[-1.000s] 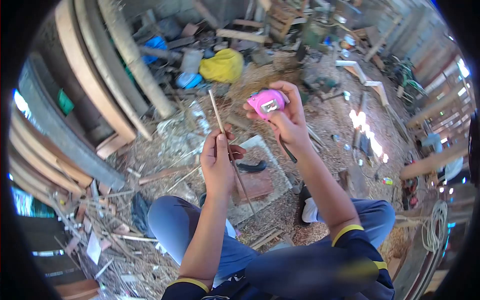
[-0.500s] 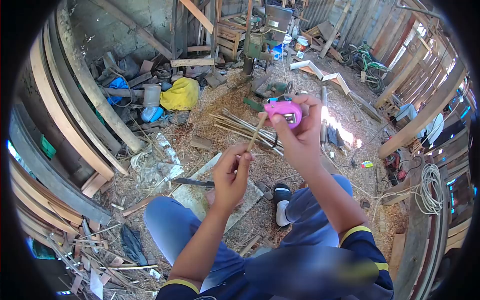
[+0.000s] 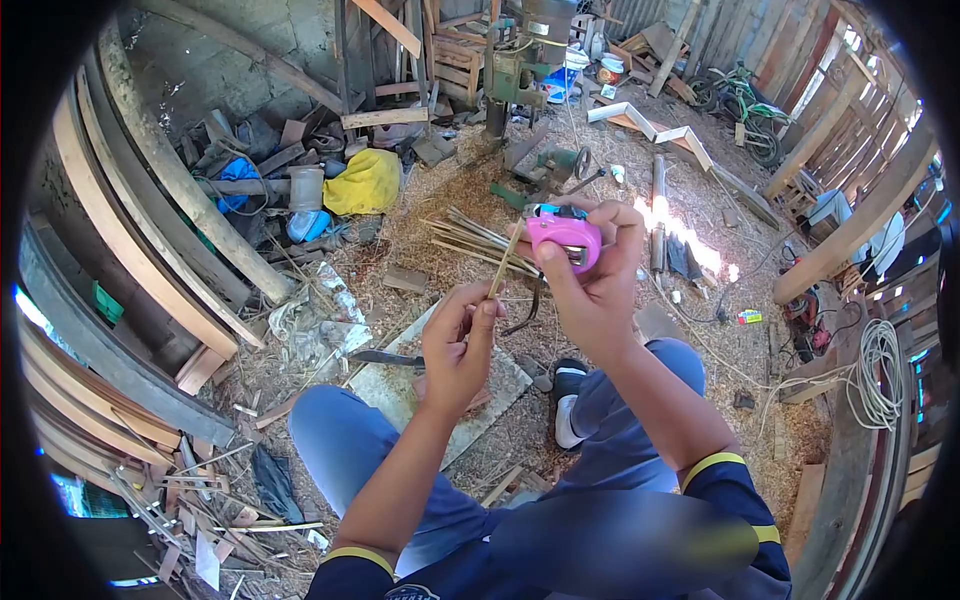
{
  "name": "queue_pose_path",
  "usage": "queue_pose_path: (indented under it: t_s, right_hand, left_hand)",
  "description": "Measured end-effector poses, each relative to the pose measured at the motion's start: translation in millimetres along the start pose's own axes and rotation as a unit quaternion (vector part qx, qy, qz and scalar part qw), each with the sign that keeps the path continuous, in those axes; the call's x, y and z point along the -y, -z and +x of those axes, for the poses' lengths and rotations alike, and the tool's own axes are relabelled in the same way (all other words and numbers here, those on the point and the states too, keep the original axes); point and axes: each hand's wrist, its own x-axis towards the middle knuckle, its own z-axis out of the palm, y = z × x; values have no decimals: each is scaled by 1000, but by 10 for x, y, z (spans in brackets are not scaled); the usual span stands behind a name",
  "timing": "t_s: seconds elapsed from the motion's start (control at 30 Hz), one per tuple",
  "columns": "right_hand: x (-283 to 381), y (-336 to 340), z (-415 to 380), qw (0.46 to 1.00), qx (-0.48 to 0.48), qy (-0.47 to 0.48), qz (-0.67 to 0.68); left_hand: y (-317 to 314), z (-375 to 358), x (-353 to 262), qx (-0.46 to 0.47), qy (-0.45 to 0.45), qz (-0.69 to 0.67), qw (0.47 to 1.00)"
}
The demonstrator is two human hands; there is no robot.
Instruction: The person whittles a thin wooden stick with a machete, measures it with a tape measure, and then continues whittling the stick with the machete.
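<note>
A thin wooden stick (image 3: pixel 507 262) points upward from my left hand (image 3: pixel 458 340), whose fingers pinch its lower end. My right hand (image 3: pixel 608 285) grips a pink tape measure (image 3: pixel 565 240), held just right of the stick's upper end. Between my hands, below the tape measure, a dark curved strip (image 3: pixel 525 318) shows. Behind them a bundle of thin sticks (image 3: pixel 465 236) lies on the ground, partly hidden by the tape measure. Under my left forearm, a dark knife blade (image 3: pixel 385 357) lies over the edge of a pale board (image 3: pixel 495 395).
Wood shavings cover the ground. A green machine (image 3: pixel 550 170) stands ahead, with a yellow sack (image 3: pixel 362 182) to its left. Long curved planks (image 3: pixel 150 230) lean on the left. A coiled cable (image 3: pixel 880 375) hangs at right, and a green motorbike (image 3: pixel 745 110) stands at the back.
The view has shifted slightly. The tape measure sits a little lower and closer to the stick's upper end, and the dark curved strip shows more clearly. Both hands keep their holds.
</note>
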Motion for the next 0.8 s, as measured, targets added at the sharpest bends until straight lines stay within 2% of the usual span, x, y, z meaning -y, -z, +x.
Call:
queue_pose_path:
  t_s: [0.37, 0.43, 0.5, 0.67, 0.8]
  right_hand:
    - [-59, 56, 1, 998, 35, -39, -31]
    - [-44, 115, 21, 985, 68, -42, -152]
    - [-40, 127, 26, 972, 83, -47, -215]
    - [96, 95, 51, 938, 129, -47, -317]
    - [75, 54, 17, 932, 143, -31, -331]
  left_hand:
    - [6, 9, 23, -7, 30, -9, 999]
    - [27, 11, 58, -12, 32, -8, 999]
    - [53, 19, 88, -18, 19, -5, 1000]
    - [95, 17, 59, -30, 28, -26, 999]
    - [111, 25, 83, -37, 32, -42, 998]
